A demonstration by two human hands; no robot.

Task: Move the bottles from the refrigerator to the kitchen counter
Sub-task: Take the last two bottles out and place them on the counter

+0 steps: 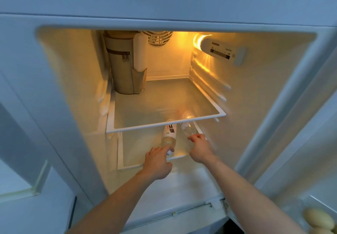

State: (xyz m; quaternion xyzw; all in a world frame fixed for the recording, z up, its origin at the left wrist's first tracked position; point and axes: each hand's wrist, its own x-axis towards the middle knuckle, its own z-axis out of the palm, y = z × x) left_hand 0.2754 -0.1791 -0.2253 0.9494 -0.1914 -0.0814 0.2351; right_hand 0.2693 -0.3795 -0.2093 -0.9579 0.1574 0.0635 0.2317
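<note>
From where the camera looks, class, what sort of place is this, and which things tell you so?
Most likely the inside of a home refrigerator, in a kitchen. Signs: the glass shelf, the lit control panel on the side wall, and eggs in what looks like the door rack.

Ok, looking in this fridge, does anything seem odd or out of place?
Mostly one thing: a tan zippered fabric bag stands upright at the back left of the upper glass shelf, unusual for a fridge. The two bottles lie on their sides on the lower shelf. No spills show.
</note>
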